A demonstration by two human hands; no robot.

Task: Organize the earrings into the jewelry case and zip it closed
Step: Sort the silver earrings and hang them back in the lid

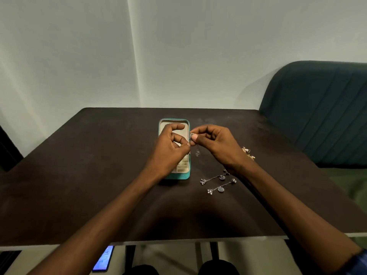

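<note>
- Left hand (170,147) and right hand (216,143) are both pinching one dangling earring (195,145) above the case's right rim.
- Case (174,176) is lying open mid-table (79,175).
- Two chain earrings (217,182) are lying just right of the case, toward the near edge.

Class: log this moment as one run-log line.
case: open | both hands: pinching dangling earring | table: silver pair, gold pair
</note>
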